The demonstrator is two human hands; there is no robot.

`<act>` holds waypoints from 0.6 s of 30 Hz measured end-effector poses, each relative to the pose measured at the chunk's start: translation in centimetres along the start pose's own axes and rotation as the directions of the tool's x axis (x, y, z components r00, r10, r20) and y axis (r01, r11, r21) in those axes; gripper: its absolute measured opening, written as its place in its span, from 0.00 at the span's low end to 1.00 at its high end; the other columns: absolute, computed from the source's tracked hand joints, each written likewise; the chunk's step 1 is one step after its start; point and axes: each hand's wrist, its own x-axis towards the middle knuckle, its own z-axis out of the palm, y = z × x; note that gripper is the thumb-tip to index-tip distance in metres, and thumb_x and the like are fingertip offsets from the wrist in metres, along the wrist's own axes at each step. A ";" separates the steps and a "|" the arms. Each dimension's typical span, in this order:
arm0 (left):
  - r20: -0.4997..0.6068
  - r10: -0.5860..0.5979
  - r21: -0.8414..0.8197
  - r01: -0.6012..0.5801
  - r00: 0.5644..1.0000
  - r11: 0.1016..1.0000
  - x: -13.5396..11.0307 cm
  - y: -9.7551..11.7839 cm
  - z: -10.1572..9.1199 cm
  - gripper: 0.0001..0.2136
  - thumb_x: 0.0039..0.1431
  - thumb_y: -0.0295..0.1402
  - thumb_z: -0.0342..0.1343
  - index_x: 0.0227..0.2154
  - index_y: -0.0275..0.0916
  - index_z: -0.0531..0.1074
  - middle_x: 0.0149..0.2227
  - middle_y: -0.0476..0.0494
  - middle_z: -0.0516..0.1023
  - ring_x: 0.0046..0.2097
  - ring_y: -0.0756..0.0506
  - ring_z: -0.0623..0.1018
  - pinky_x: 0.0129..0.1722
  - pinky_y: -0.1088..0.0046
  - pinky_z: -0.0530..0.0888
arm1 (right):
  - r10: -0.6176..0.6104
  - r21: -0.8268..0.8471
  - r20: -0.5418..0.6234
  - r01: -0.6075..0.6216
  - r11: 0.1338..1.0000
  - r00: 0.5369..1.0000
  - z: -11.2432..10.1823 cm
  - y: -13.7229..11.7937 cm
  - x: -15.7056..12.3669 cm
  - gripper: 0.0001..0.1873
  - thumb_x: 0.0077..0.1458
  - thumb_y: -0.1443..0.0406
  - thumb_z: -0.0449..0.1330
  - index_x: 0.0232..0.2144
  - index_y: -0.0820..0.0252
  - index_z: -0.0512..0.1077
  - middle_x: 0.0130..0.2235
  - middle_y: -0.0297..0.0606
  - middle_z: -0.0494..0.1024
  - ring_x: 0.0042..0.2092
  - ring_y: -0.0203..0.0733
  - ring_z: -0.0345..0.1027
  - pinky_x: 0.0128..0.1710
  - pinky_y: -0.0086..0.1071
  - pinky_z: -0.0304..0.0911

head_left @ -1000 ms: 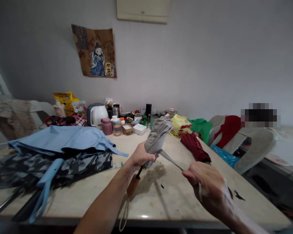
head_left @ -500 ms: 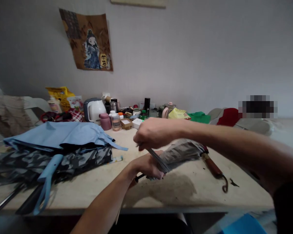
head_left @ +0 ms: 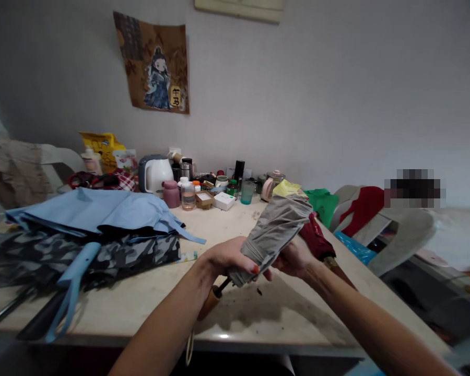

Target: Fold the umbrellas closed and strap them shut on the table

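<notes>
My left hand (head_left: 226, 257) grips the lower end of a folded grey umbrella (head_left: 276, 228), just above its wooden handle (head_left: 209, 305) with a cord loop. The umbrella tilts up and to the right above the table (head_left: 235, 313). My right hand (head_left: 293, 257) is wrapped round the umbrella's cloth from behind, fingers closed on it. A folded dark red umbrella (head_left: 317, 240) lies on the table just behind my right hand.
A light blue umbrella (head_left: 102, 211) and a camouflage umbrella (head_left: 82, 256) lie spread at the left. A white kettle (head_left: 154, 175), bottles, cups and small boxes stand along the wall. Green cloth (head_left: 321, 201) and a chair with red cloth (head_left: 366, 206) are at the right.
My right hand had been reaching across above the umbrella holding its strap; it has come down and closed round the cloth. The umbrella has tipped up again from lying nearly flat.
</notes>
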 end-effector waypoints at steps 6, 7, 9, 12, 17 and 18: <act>-0.161 0.045 -0.049 -0.054 0.986 0.997 0.3 -0.5 -0.4 0.30 0.31 0.29 0.69 0.45 0.34 0.72 0.29 0.45 0.78 0.23 0.51 0.73 0.21 0.77 0.71 | 0.100 0.374 -0.063 -0.070 0.925 0.993 0.1 1.0 -0.3 0.17 0.35 0.62 0.74 0.19 0.63 0.69 0.18 0.29 0.66 0.19 0.26 0.52 0.17 0.21 0.45; -0.176 0.066 -0.062 -0.078 0.982 0.995 0.3 -0.6 -0.6 0.32 0.32 0.29 0.69 0.46 0.35 0.71 0.28 0.47 0.78 0.22 0.51 0.73 0.20 0.77 0.71 | 0.101 0.380 -0.085 -0.061 0.923 0.991 0.2 0.8 -0.4 0.17 0.35 0.62 0.75 0.20 0.63 0.70 0.19 0.29 0.67 0.20 0.26 0.52 0.18 0.21 0.45; -0.163 0.095 -0.079 -0.109 0.982 0.991 0.2 -0.8 -0.9 0.32 0.32 0.30 0.68 0.47 0.34 0.70 0.25 0.47 0.77 0.21 0.50 0.72 0.19 0.77 0.70 | 0.078 0.353 -0.064 -0.050 0.934 0.995 0.4 0.4 -0.7 0.17 0.38 0.58 0.74 0.23 0.63 0.73 0.22 0.33 0.70 0.22 0.27 0.54 0.19 0.22 0.46; -0.130 0.106 -0.096 -0.119 0.986 0.988 0.1 -0.9 -1.4 0.30 0.32 0.33 0.68 0.44 0.32 0.70 0.22 0.47 0.75 0.20 0.50 0.71 0.18 0.77 0.69 | -0.016 0.157 0.015 0.014 0.987 1.000 0.8 -0.3 -1.4 0.17 0.44 0.55 0.70 0.29 0.63 0.76 0.28 0.37 0.75 0.23 0.28 0.55 0.20 0.24 0.49; -0.175 0.097 -0.113 -0.118 0.980 0.987 -0.1 -1.0 -1.7 0.23 0.32 0.33 0.67 0.35 0.30 0.73 0.25 0.43 0.76 0.20 0.50 0.73 0.18 0.77 0.69 | -0.306 -0.465 -0.043 0.252 0.848 0.951 1.1 -1.2 -2.0 0.10 0.56 0.61 0.56 0.30 0.60 0.75 0.27 0.36 0.76 0.28 0.35 0.64 0.28 0.29 0.58; -0.180 0.088 -0.114 -0.110 0.980 0.987 -0.1 -1.0 -1.8 0.23 0.32 0.33 0.67 0.35 0.30 0.73 0.27 0.41 0.77 0.22 0.49 0.75 0.20 0.76 0.70 | -0.352 -0.539 -0.064 0.265 0.800 0.934 1.1 -1.2 -2.0 0.12 0.58 0.61 0.53 0.28 0.60 0.73 0.25 0.35 0.74 0.27 0.35 0.64 0.28 0.29 0.58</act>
